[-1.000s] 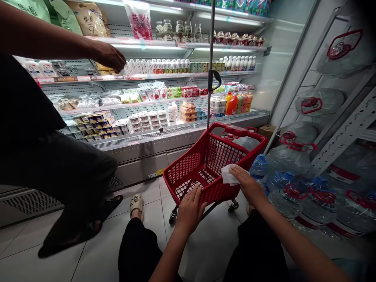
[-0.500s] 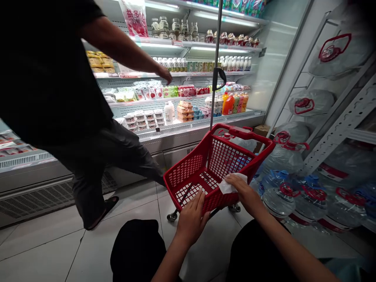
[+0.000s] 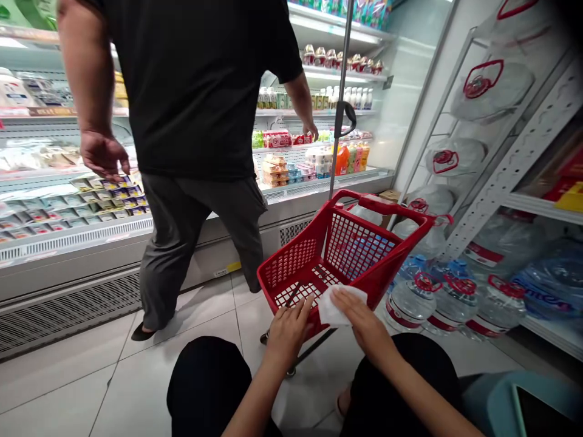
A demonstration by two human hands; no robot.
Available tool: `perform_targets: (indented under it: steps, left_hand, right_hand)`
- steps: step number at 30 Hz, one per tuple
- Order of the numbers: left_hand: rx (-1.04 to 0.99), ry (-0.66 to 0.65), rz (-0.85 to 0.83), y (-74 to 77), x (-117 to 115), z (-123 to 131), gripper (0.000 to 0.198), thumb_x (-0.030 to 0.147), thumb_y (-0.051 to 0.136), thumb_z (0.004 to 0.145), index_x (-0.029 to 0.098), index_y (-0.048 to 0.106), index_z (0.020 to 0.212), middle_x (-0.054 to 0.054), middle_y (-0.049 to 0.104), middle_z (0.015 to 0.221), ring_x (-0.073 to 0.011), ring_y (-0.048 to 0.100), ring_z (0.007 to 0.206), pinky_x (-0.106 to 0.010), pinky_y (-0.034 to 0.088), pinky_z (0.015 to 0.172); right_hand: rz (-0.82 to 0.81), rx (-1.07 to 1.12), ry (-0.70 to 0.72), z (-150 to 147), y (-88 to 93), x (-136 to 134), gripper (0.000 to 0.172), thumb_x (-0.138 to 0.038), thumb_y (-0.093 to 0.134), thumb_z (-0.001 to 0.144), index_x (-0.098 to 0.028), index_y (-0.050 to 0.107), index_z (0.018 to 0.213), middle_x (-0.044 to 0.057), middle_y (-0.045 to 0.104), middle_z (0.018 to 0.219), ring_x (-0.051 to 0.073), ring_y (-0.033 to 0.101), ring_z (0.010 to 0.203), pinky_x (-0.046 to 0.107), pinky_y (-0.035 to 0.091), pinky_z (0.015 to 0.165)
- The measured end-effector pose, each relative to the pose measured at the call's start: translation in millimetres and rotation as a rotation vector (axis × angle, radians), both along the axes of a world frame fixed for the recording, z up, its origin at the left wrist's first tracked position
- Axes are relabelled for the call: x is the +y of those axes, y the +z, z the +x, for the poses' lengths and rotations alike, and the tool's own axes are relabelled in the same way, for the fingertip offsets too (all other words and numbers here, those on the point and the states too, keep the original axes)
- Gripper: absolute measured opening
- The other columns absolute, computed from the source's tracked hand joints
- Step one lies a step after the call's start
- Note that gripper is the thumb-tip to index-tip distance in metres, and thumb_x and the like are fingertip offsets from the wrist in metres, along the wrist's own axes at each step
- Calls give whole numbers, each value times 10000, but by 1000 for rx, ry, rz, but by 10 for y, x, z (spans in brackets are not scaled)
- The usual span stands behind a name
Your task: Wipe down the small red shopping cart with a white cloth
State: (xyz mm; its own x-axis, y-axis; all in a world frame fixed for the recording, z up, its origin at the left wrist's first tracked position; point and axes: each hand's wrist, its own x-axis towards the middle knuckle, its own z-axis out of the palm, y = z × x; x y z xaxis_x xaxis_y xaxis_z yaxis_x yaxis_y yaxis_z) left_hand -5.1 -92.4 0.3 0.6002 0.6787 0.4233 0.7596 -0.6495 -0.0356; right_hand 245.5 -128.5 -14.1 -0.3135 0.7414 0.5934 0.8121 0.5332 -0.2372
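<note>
A red plastic shopping cart [image 3: 291, 252] with a latticed basket stands in front of my knees. My left hand [image 3: 288, 331] holds its near rim at the left, fingers laid over the edge. Beneath the fingers of my right hand [image 3: 359, 318] is a white wipe [image 3: 332, 308], pressed against the near side of the basket. The wipe's far part sticks out to the left of the fingers. Dark strips [image 3: 294, 294] lie along the basket floor, which shows no goods.
A person in a black shirt [image 3: 195, 91] stands at the left, facing a refrigerated display [image 3: 291, 194] of dairy and drinks. Large water bottles [image 3: 412, 303] stand right of the cart beside a white metal rack [image 3: 505, 182]. A teal object [image 3: 492, 394] is at lower right.
My right hand and the wipe have moved left along the basket's near side, closer to my left hand. The person has stepped right, and my view has turned slightly.
</note>
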Motion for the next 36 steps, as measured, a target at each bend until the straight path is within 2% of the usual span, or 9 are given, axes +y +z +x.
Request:
perform_targets:
  steps: [5,13,17,22,24,29,31,33,36]
  left_hand:
    - [40,25,40,6,-34,91,856,120,619,946,199,156,1661,-88,684,1374,-196,729,942,-354,538,886]
    - [15,8,44,40,-75,117,940,254,698,968,243,76,1673,-77,703,1344,-210,728,990,-362,525,938]
    - [6,39,46,40,-96,161,933,248,688,967,236,80,1675,-77,723,1290,-218,727,962,-369,529,914]
    - [18,47,72,69,-103,137,894,105,605,953,225,92,1674,-57,754,1161,-190,723,909,-345,517,898]
    - [26,50,68,88,-98,106,909,136,637,951,214,90,1674,-44,761,1086,-194,719,895,-343,515,881]
    - [37,50,58,113,-96,82,951,241,719,951,191,100,1670,-24,755,986,-204,710,886,-349,507,889]
    - [28,54,59,110,-100,102,950,245,723,951,197,105,1670,-21,753,985,-203,707,876,-356,506,894]
    - [12,56,63,105,-103,128,956,240,726,946,206,103,1671,-21,753,998,-204,707,872,-356,509,877]
    - [-5,43,70,98,-101,152,961,208,708,942,220,84,1673,-27,753,1042,-204,712,873,-352,517,851]
  right_hand:
    - [11,-94,75,-47,-33,-101,740,-20,303,962,-321,266,1638,4,466,1605,165,398,1502,430,368,1249]
    - [73,-53,-209,1359,205,310,761,-12,320,931,-324,319,1624,26,435,1627,207,393,1508,531,320,1259]
    - [107,12,-189,823,124,265,753,-17,319,933,-291,296,1634,61,483,1594,214,433,1485,510,382,1237]
    - [31,-93,83,-74,-13,4,756,-2,299,965,-326,232,1645,11,463,1606,170,405,1499,448,367,1254]
    - [30,-94,90,74,19,40,729,-23,312,985,-341,255,1639,0,460,1608,167,411,1495,443,368,1252]
    - [100,-29,-112,1170,216,445,692,-44,338,971,-319,367,1605,29,485,1594,202,444,1478,500,366,1246]
    - [110,-16,-186,1352,250,537,701,-30,347,953,-301,389,1597,40,495,1587,218,441,1481,527,356,1248]
    - [117,3,-220,1205,216,507,728,-5,336,931,-287,384,1601,53,511,1573,221,448,1477,533,362,1245]
    - [120,6,-141,539,84,274,770,21,307,915,-284,330,1622,59,528,1558,202,469,1461,503,389,1236]
